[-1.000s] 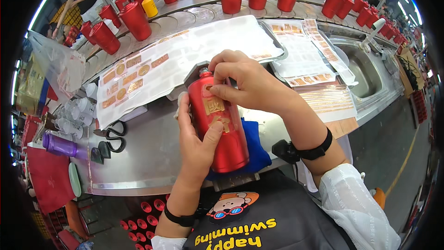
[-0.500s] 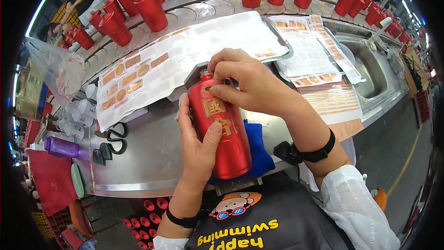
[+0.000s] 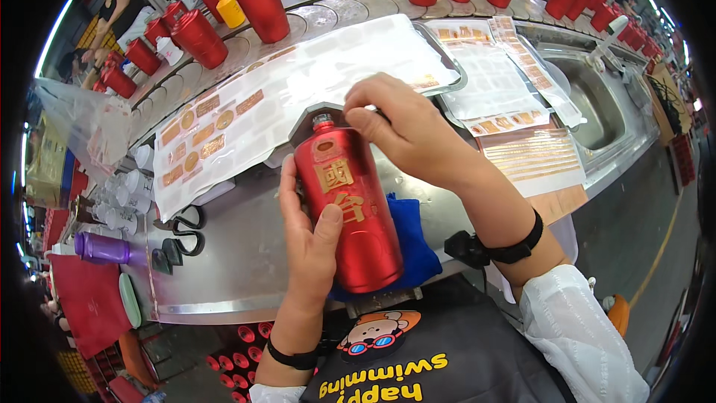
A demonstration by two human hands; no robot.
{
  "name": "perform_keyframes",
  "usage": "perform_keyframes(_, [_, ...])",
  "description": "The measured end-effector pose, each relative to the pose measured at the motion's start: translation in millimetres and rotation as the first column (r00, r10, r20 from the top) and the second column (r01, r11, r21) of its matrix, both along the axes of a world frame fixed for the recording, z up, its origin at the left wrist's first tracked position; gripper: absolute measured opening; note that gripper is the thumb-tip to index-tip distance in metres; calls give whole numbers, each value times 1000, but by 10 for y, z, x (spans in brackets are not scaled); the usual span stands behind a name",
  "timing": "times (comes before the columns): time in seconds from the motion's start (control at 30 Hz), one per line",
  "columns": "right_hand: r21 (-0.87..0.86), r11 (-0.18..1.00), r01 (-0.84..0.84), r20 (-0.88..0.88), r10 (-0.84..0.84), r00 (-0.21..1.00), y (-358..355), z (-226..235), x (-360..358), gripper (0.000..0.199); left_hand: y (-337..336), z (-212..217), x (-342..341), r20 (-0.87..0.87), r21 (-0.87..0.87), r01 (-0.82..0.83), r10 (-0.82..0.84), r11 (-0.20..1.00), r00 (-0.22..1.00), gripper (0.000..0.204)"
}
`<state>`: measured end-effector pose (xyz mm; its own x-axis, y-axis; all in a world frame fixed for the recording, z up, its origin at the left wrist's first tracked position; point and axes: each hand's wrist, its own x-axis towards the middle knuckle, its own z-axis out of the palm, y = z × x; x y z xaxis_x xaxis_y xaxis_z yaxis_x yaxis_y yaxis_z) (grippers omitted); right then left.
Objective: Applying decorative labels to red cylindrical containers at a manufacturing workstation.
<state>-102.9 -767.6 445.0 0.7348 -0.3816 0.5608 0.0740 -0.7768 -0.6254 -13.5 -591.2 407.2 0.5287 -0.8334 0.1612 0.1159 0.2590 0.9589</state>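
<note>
A red metallic bottle (image 3: 367, 250) with gold characters down its front leans in front of me, its dark neck at a grey angular holder (image 3: 303, 128). My left hand (image 3: 307, 246) is closed around its left side, thumb resting on the front. Beside the neck, on the right, my right hand (image 3: 403, 130) hovers off the bottle's face with fingers curled and thumb against them; anything in that pinch is hidden. A small oval mark (image 3: 325, 148) shows below the neck. Under the bottle lies a blue cloth (image 3: 419, 242).
Sheets of gold stickers (image 3: 224, 121) cover the bench behind the bottle, with more sheets (image 3: 496, 78) near the sink (image 3: 597, 108). Black scissors (image 3: 188, 233) and a purple jar (image 3: 103, 248) lie left. Red bottles (image 3: 265, 9) line a curved conveyor; a person (image 3: 123, 4) stands beyond.
My right hand has come away from the bottle's upper front to the right of its neck, uncovering the oval mark. Conveyor bottles have shifted, and a yellow bottle now shows among them.
</note>
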Motion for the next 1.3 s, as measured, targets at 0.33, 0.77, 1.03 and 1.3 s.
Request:
perform_keyframes(0.33, [672,739,-48,-110,165,980,368,-413,-355,89,-35,0,21,4,-8,8,-8,1000,1000,82])
perform_keyframes(0.77, [823,559,-104,-24,217,976,349,-511,-276,87,-77,6,104,-35,17,-37,37,999,999,75])
perform_keyframes(1.03, [825,560,-67,-52,194,980,395,-449,-281,84,-141,76,132,-81,71,-37,43,997,996,73])
perform_keyframes(1.3, [797,597,-94,-35,202,979,386,-403,-297,84,-79,55,161,-70,82,-10,16,997,997,82])
